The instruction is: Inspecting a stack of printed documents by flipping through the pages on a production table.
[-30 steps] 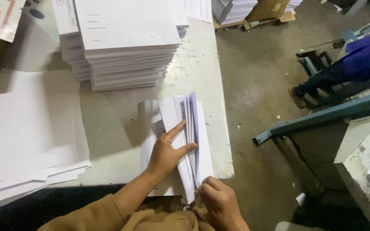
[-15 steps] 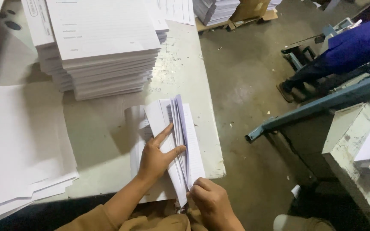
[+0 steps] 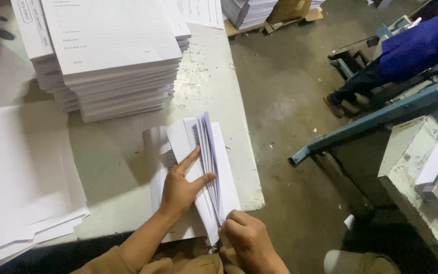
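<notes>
A bundle of white printed sheets (image 3: 206, 162) lay near the right front corner of the pale worktable (image 3: 112, 167), its long axis running from the person's body away toward the far end of the table, tilted a little leftward at the far end. The sheets were fanned: their near ends were gathered together at the table's front edge, while the far ends spread apart and pointed away from the person.

The left hand (image 3: 181, 185) lay flat on the left leaves of the fan, fingers spread wide, the forefinger stretched up along the paper and the thumb reaching right toward the standing leaves; it pressed down rather than gripped. The right hand (image 3: 244, 238) was closed around the near end of the bundle at the table edge, fingers curled; it looked like a pinch on the gathered ends, though the knuckles hid the fingertips.

Beyond the bundle stood a tall stack of printed forms (image 3: 112, 61), well apart from it. To the left lay a broad, loose pile of blank sheets (image 3: 21, 182). On the concrete floor to the right stood a blue metal machine frame (image 3: 381, 116), with another person's blue sleeve (image 3: 422, 45) above it.
</notes>
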